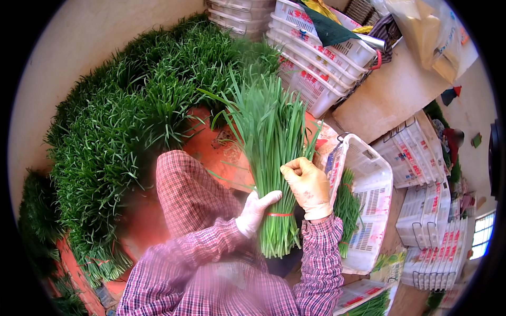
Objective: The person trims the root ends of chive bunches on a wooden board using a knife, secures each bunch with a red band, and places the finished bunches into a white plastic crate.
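My left hand, in a thin whitish glove, is wrapped around a thick bundle of green garlic chives. A red band circles the stalks just below that hand, and the pale cut ends point towards my body. My right hand, in a yellowish glove, lies against the bundle's right side with thumb and forefinger pinched together; whether a leaf is between them cannot be told. Right of it, a white plastic crate holds a smaller banded bundle.
A large mass of upright chives curves around the left and far side on a red floor. Stacked white crates stand beyond, with more crates at the right. Another crate with chives is at lower right. A person appears far right.
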The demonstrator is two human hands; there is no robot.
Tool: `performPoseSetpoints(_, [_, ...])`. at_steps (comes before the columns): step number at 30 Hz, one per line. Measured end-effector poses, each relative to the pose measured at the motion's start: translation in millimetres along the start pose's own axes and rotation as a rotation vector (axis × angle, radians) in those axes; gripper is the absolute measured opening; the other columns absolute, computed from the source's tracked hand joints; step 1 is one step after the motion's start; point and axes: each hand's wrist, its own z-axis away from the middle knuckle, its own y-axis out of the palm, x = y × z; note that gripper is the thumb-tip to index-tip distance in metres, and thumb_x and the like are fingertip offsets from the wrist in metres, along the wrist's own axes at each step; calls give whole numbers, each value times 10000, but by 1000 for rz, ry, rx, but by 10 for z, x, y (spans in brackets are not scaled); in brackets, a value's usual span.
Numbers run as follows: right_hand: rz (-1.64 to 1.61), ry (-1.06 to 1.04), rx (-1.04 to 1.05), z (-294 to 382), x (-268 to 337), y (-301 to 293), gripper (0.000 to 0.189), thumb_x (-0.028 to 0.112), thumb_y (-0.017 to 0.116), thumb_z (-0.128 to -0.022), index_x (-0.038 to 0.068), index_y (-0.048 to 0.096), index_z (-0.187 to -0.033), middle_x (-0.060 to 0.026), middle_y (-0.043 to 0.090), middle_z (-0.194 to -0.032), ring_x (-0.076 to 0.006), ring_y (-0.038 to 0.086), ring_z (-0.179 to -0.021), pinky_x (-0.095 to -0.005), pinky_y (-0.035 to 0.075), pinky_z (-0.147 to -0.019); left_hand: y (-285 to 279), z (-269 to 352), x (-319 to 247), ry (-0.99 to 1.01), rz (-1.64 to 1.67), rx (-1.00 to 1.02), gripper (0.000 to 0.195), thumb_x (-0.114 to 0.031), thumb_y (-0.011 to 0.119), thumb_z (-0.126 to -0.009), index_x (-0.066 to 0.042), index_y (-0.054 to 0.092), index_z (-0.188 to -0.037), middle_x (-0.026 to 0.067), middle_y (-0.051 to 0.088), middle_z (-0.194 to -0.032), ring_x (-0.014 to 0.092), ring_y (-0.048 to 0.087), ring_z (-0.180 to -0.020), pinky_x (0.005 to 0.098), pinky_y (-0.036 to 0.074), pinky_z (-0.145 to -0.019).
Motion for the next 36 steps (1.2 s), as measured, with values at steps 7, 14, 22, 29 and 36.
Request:
performPoseSetpoints(7, [-183,32,50,17,-215,25,187,236,757,-917,65,737,-989,-46,736,-817,-113,670,-706,-280,542,-667,28,-6,25,-24,-4,-16,384,-214,722,-918,-12,633,-1232,47,718,-1078,140,694,-913,339,570,-860])
performPoseSetpoints(14, [-39,-135,-115,43,-208,14,208,233,780,-907,83,722,-1039,-18,701,-762,-119,649,-664,-292,533,-640,-12,-14,95,-17,-5,-14,367,-213,723,-914,-9,647,-1210,49,724,-1085,142,695,-917,335,566,-868])
performPoseSetpoints(22, [172,-106,-133,104,-96,-126,292,338,800,-880,105,720,-1035,-26,700,-732,-178,676,-649,-339,543,-638,33,-4,101,5,-26,-1,336,-197,721,-908,-13,653,-1182,35,723,-1060,130,686,-907,327,560,-858])
performPoseSetpoints(29, [7,-14,-68,62,-281,-96,231,301,755,-918,71,732,-932,-17,728,-746,-126,673,-644,-313,538,-612,125,68,73,-2,-53,-20,302,-191,713,-906,-19,664,-1149,21,720,-1030,115,672,-877,321,552,-846])
performPoseSetpoints(36, [-431,207,112,98,-219,-230,148,178,725,-953,37,684,-934,13,671,-742,-55,600,-612,-217,485,-544,62,9,105,-21,-28,18,390,-178,716,-917,-12,604,-1251,54,700,-1099,154,675,-941,338,556,-869])
